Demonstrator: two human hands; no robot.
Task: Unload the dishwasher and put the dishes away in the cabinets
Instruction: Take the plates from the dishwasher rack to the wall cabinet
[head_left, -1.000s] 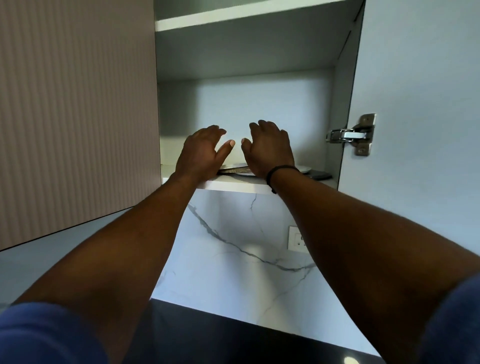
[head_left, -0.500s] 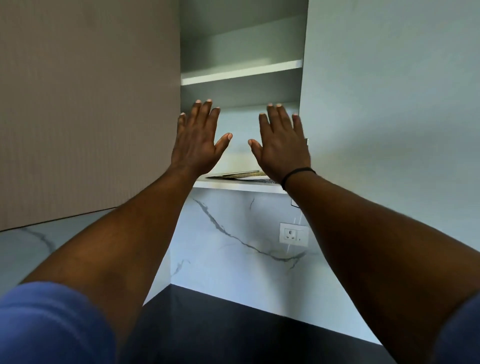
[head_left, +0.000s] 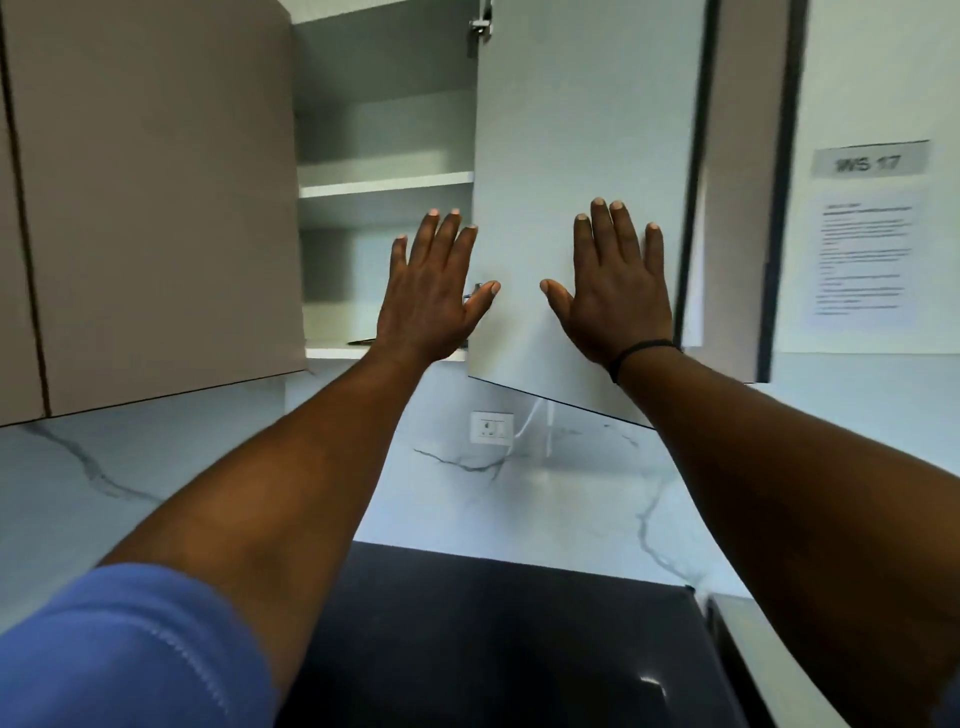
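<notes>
Cabinet door (head_left: 571, 156) stands half open, long axis vertical, hinged at the cabinet (head_left: 384, 130) opening's right edge. Right hand (head_left: 615, 291) spread flat before its inner face. Left hand (head_left: 431, 296) spread, empty, before the opening. Dishes (head_left: 361, 341) lie flat on the bottom shelf.

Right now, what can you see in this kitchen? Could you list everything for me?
Cabinet door: one, pale grey, open, centre.
Shelves: two visible, white, inside the open cabinet.
Flat items: number unclear, dark edge, on the lower shelf.
Closed cabinet: one, taupe, left.
Hinge: one, metal, top of the door.
Wall socket: one, white, on the marble backsplash.
Countertop: one, black, below.
Paper notice: one, white, right wall, under a grey sign.
Wristband: one, black, right wrist.
Left hand: open, fingers spread, before the shelves.
Right hand: open, fingers spread, before the door.
</notes>
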